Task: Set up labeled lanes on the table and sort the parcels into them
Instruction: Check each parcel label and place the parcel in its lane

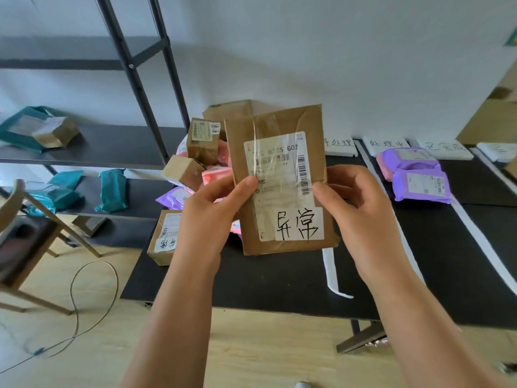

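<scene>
I hold a flat brown cardboard parcel (279,175) upright above the black table (279,281). It bears a shipping label with barcodes and a white sticker with handwritten characters. My left hand (212,211) grips its left edge, thumb on the front. Along the right edge my right hand (361,214) grips it the same way. White paper strips (331,273) mark lanes on the table. White lane signs (387,148) stand at the back. Two purple mailers (419,184) lie in one right-hand lane.
A pile of brown boxes (201,141) with pink and purple mailers sits at the table's left. A black metal shelf (92,144) at the left holds teal parcels. A wooden chair (25,233) and a loose cable (92,298) are on the floor at left.
</scene>
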`<state>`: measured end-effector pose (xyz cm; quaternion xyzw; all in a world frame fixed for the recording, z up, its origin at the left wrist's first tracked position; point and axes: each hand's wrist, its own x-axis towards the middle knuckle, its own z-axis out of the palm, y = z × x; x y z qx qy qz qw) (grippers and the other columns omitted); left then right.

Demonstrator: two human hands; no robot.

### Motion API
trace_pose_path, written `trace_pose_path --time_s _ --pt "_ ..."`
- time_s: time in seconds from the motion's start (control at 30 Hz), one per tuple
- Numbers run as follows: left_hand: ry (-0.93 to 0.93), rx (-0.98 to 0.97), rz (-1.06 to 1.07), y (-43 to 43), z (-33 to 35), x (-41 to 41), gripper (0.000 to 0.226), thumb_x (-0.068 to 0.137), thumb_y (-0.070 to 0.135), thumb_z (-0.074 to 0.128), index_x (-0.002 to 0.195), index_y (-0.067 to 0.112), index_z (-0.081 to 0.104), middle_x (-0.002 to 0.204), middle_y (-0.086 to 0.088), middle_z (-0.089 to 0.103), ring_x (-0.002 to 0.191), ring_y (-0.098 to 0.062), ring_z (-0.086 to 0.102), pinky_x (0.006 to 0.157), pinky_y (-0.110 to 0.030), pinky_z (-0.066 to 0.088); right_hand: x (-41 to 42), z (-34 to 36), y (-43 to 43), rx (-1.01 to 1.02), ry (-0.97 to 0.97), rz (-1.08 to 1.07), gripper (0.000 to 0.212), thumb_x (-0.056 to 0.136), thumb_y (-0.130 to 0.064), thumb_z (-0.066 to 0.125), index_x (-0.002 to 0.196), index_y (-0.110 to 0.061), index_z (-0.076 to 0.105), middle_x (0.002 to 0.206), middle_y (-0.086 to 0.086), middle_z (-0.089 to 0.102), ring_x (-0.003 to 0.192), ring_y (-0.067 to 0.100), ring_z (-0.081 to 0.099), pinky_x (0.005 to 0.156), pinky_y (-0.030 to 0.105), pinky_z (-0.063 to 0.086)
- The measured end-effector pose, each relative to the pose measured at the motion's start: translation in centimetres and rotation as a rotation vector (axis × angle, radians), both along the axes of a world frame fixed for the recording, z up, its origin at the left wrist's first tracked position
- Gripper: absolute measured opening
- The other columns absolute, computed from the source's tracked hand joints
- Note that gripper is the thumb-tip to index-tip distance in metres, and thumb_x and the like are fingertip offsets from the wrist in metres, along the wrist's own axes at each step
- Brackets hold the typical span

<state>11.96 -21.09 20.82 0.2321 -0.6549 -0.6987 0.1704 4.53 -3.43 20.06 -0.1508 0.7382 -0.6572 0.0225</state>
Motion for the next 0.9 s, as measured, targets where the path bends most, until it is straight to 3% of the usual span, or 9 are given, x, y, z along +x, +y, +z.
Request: trace_pose_path --time_s 0.17,0.27,0.4,0.6,0.73,0.9 --pt "-0.11 0.015 -0.023 0.4 0.0 -0.3 0.026 0.077 0.045 0.075 0.088 0.022 0.078 0.087 0.006 0.077 0.085 -0.011 0.074 0.081 -0.034 0.059 0.4 0.5 -0.2 -0.042 -0.08 -0.08 0.033 0.084 -0.045 0.07 0.109 -0.027 0.058 0.098 -0.009 0.071 0.082 0.004 0.072 0.058 0.02 0.057" --pt "-0.157 0.009 -0.014 0.6 -0.2 -0.4 0.028 0.076 0.047 0.077 0.08 0.019 0.077 0.081 0.004 0.077 0.077 -0.014 0.074 0.072 -0.034 0.062 0.1 0.6 0.2 -0.023 -0.148 -0.087 0.028 0.086 -0.047 0.069 0.105 -0.029 0.059 0.093 -0.009 0.072 0.078 0.007 0.073 0.062 0.028 0.059" --pt "-0.172 0.012 0.008 1.0 -0.3 -0.4 0.031 0.077 0.047 0.077 0.077 0.016 0.076 0.073 0.005 0.076 0.066 -0.011 0.073 0.053 -0.021 0.056 0.0 0.6 0.6 -0.026 -0.215 -0.076 0.029 0.086 -0.045 0.069 0.105 -0.026 0.06 0.089 -0.007 0.073 0.072 0.007 0.073 0.056 0.023 0.055" --pt "-0.177 0.045 0.053 0.9 -0.5 -0.4 0.035 0.074 0.05 0.079 0.078 0.015 0.076 0.077 0.002 0.077 0.077 -0.018 0.075 0.071 -0.035 0.059 0.3 0.8 1.2 -0.007 -0.253 0.023 0.033 0.087 -0.046 0.064 0.113 -0.025 0.062 0.095 -0.005 0.076 0.081 0.01 0.074 0.064 0.027 0.058" --pt "-0.148 0.076 0.121 0.7 -0.7 -0.6 0.032 0.072 0.052 0.08 0.06 0.024 0.076 0.08 0.0 0.077 0.086 -0.023 0.074 0.087 -0.047 0.058 0.7 1.2 1.6 -0.018 -0.222 0.062 0.027 0.089 -0.045 0.061 0.108 -0.027 0.066 0.093 -0.009 0.076 0.084 0.005 0.073 0.06 0.016 0.053" --pt "-0.117 0.104 0.162 0.6 -0.8 -0.7 0.028 0.072 0.051 0.082 0.055 0.029 0.075 0.079 -0.001 0.077 0.084 -0.023 0.074 0.088 -0.049 0.057 0.8 1.3 1.6 -0.009 -0.209 0.063 0.024 0.09 -0.043 0.059 0.104 -0.026 0.068 0.086 -0.013 0.076 0.079 -0.002 0.07 0.057 0.006 0.048"
